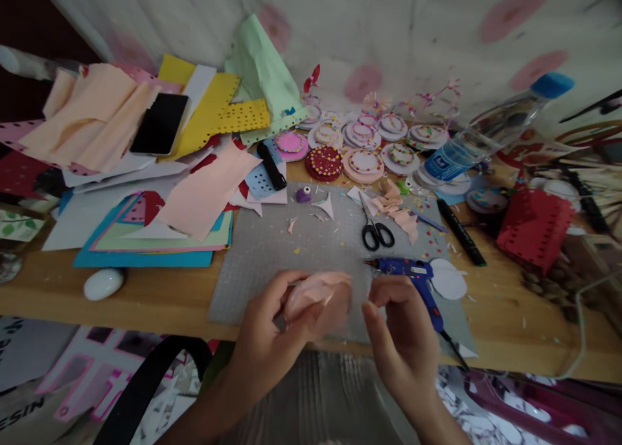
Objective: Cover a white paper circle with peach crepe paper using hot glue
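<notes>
My left hand [275, 328] is closed around a piece of layered pink paper [318, 296], thin and ruffled like petals, above the front of the grey cutting mat [257, 251]. To its right, my right hand [405, 341] is apart from the paper, its fingers curled and thumb close to the forefinger. Anything between those fingertips is too small or hidden to make out. Just beyond the right hand lies a blue glue gun [408, 267], its nozzle pointing left. Black-handled scissors [376, 231] rest farther back on the mat, beside pink paper scraps [401, 215].
Stacked coloured paper [155, 238] and a phone [160, 124] cover the left side. Several round beaded paper pieces [359, 137] line the back. A water bottle [490, 134], a black marker [461, 231] and a red paper box [534, 228] stand or lie at right.
</notes>
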The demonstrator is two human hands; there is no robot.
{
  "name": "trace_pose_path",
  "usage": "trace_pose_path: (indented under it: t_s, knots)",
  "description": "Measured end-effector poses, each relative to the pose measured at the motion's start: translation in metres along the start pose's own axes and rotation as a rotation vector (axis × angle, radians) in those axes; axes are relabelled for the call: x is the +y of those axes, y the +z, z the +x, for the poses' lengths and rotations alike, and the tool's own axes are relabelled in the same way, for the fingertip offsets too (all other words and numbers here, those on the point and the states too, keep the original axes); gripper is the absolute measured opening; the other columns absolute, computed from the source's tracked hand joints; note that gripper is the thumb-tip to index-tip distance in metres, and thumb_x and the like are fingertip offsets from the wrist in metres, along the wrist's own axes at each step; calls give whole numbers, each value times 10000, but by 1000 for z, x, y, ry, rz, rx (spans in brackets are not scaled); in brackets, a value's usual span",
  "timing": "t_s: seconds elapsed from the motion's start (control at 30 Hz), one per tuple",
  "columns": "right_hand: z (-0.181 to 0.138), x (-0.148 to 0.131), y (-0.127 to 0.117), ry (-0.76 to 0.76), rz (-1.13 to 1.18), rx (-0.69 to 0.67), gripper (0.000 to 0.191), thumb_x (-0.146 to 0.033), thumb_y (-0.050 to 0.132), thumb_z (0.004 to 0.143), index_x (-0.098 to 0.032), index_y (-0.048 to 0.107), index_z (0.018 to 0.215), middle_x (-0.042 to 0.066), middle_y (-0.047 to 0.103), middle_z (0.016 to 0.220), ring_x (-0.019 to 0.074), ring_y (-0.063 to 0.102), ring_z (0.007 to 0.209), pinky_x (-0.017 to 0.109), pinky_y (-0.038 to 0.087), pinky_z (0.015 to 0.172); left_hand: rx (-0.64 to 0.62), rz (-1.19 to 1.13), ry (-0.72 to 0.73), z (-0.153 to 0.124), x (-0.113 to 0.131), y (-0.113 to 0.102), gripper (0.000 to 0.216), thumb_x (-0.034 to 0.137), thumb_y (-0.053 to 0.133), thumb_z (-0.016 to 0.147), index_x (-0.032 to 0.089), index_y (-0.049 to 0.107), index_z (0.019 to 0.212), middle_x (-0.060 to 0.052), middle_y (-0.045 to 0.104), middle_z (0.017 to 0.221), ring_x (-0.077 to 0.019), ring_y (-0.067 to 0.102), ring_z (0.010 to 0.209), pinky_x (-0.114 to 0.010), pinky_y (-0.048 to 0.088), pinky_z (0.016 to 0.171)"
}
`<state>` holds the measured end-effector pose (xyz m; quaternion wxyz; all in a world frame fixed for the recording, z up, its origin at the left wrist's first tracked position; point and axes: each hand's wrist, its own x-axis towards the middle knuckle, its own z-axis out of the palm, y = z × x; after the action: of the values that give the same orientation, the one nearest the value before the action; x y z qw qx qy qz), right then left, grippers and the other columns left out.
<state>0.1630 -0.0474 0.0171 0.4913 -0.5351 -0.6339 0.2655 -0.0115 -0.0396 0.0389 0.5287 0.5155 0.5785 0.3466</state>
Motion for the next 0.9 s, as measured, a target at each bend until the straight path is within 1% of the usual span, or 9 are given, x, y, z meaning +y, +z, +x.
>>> trace_pose_path:
  t_s: [0.07,0.13,0.3,0.4,0.53,0.67,0.73,0.83,0.9]
  knots:
    - [1,5,-2,68,-38,6,82,-192,510,917,-229,467,858,5,467,796,163,466,724,309,405,646,30,95,79,4,-6,1,240,287,633,854,227,606,1084,-30,724,980,-176,683,863,-256,528,753]
    - [2,17,-11,111,-222,74,95,-260,558,898,-224,471,881,-2,465,776,160,445,674,305,389,620,16,168,121,12,-18,0,269,270,624,863,227,594,1127,-46,715,1065,-187,678,946,-282,532,820]
    - [-15,64,-54,210,-862,199,461,-595,570,814,-169,492,972,90,484,858,294,484,852,441,412,748,-32,429,337,38,-54,-10,368,184,555,909,232,540,1274,-90,618,1282,-224,572,1200,-434,459,1031]
    - [-30,87,-70,322,-962,160,618,-732,505,784,-147,519,980,102,489,829,330,486,860,476,420,754,-30,622,501,47,-64,-15,316,169,515,939,247,588,1236,-88,585,1289,-239,515,1233,-478,428,1058]
    - [-32,87,-70,351,-915,75,588,-689,516,816,-146,553,1038,112,534,866,323,504,866,485,433,772,2,772,590,52,-64,-11,238,197,496,961,223,620,1162,-83,621,1162,-236,548,1127,-448,468,992]
    - [-18,58,-50,153,-821,213,387,-443,617,855,-141,576,1093,149,578,967,324,528,944,506,447,830,12,834,612,59,-60,-3,215,202,440,983,178,654,997,-85,638,1009,-228,592,976,-409,504,890]
    - [-13,43,-29,-41,-651,97,260,-262,574,889,-169,579,1132,142,605,1029,290,556,986,481,468,858,27,806,583,62,-60,-2,224,193,422,990,166,642,954,-81,635,964,-218,599,938,-384,510,856]
    - [-12,31,9,-234,-444,-282,445,-115,495,887,-193,497,1325,140,606,1240,262,552,1161,451,498,920,37,757,549,64,-59,-2,201,176,421,989,161,612,930,-72,628,940,-205,604,918,-353,515,832]
    - [-14,31,30,-230,-403,-395,492,-107,486,890,-174,465,1378,142,588,1318,266,511,1254,460,493,973,52,750,542,63,-59,-1,205,158,408,989,166,592,900,-68,621,929,-197,601,912,-340,515,832]
